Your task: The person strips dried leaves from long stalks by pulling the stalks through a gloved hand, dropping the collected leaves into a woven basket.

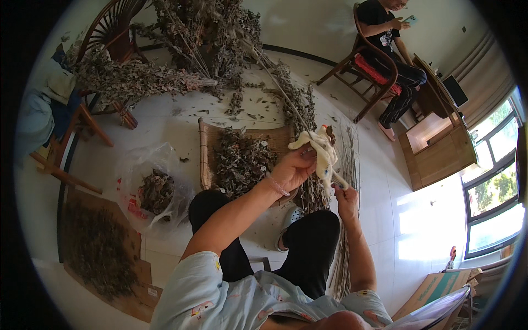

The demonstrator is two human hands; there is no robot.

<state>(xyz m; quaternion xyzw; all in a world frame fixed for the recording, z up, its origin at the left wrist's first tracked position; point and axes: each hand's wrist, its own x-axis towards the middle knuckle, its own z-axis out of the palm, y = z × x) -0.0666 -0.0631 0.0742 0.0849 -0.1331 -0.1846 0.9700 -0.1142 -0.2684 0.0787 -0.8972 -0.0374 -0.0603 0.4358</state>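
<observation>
A cream-white knitted work glove (323, 152) hangs between my two hands. My left hand (295, 168) grips it near the finger end. At the other end, the fingers of my right hand (346, 202) pinch the ribbed cuff. A long dry stem (291, 103) runs up and away from beside the left hand; whether that hand holds it too is unclear. Below lies a woven bamboo winnowing basket (209, 161) with a heap of dried leaves (243, 161) in it. Dried leafy stalks (307, 111) lie to its right, partly hidden by the glove.
A clear plastic bag (177, 194) holds dried leaves on the left. Cardboard (142, 276) bears more plant matter. Large dried bundles (198, 37) stand at the back by a chair (109, 31). A person (383, 45) sits at upper right with a phone. Bare stalks (340, 268) lie beside my right leg.
</observation>
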